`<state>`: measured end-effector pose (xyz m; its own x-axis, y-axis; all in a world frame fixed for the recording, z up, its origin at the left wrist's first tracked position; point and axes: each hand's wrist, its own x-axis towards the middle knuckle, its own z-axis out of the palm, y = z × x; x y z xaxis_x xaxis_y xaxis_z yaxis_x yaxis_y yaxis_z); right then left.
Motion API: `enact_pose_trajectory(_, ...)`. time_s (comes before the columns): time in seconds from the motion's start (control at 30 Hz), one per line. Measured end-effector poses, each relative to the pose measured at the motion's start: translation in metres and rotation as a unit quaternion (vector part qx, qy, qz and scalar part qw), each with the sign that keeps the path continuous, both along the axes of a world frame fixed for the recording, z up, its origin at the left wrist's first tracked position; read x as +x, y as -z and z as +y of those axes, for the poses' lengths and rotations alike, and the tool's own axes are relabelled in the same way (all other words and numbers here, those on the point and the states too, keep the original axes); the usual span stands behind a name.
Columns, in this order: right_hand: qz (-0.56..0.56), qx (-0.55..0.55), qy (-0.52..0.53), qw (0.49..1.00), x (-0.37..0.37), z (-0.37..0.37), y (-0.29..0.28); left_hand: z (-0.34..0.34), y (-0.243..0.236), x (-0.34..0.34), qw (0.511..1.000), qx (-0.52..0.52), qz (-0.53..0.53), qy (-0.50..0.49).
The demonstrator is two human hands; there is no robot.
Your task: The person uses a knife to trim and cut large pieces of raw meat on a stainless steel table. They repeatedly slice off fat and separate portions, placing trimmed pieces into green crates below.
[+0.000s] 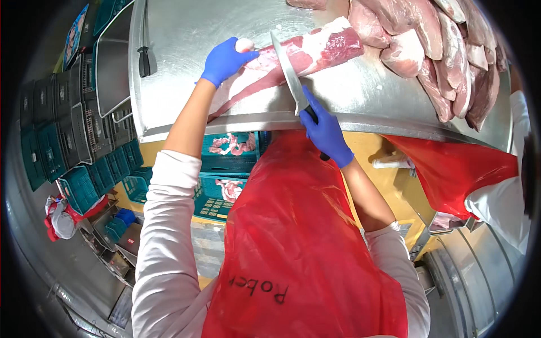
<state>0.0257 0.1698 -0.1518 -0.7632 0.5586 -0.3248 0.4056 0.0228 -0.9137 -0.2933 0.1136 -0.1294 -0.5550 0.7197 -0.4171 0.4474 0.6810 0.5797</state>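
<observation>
A long pork loin (301, 55) with white fat along it lies slantwise on the steel table (186, 34). My left hand (224, 61), in a blue glove, grips the meat near its left end. A pale lump shows between the thumb and fingers. My right hand (329, 130), also gloved in blue, is closed round the black handle of a knife (288, 70). Its blade points away from me and crosses above the middle of the loin; whether it touches the meat I cannot tell.
Several pork pieces (431, 45) are heaped at the table's right. Another knife (144, 61) lies at the left edge. Below the table, green crates (228, 163) hold trimmings. A person in a red apron (456, 174) stands at right; another person (63, 217) is far left.
</observation>
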Motion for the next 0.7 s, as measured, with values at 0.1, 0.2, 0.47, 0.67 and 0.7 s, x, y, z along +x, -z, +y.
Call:
enact_pose_trajectory(0.1,0.013,0.021,-0.039,0.999,0.006,-0.006,-0.003,-0.021,-0.01,0.004,0.995,0.057,0.077,0.037)
enact_pose_trajectory(0.2,0.052,0.051,-0.065,0.995,0.02,-0.007,0.008,-0.029,-0.034,0.009,0.986,0.087,-0.121,-0.074)
enact_pose_trajectory(0.47,-0.021,0.129,-0.141,0.981,-0.098,0.033,0.02,0.002,-0.025,0.0,0.969,0.186,-0.148,-0.062)
enact_pose_trajectory(0.67,0.123,0.129,-0.103,0.979,-0.081,0.019,0.03,-0.005,-0.028,-0.023,0.96,0.189,-0.172,-0.113)
enact_pose_trajectory(0.7,0.086,0.085,-0.13,0.984,-0.055,0.017,0.022,-0.018,-0.023,-0.024,0.952,0.204,-0.18,-0.138)
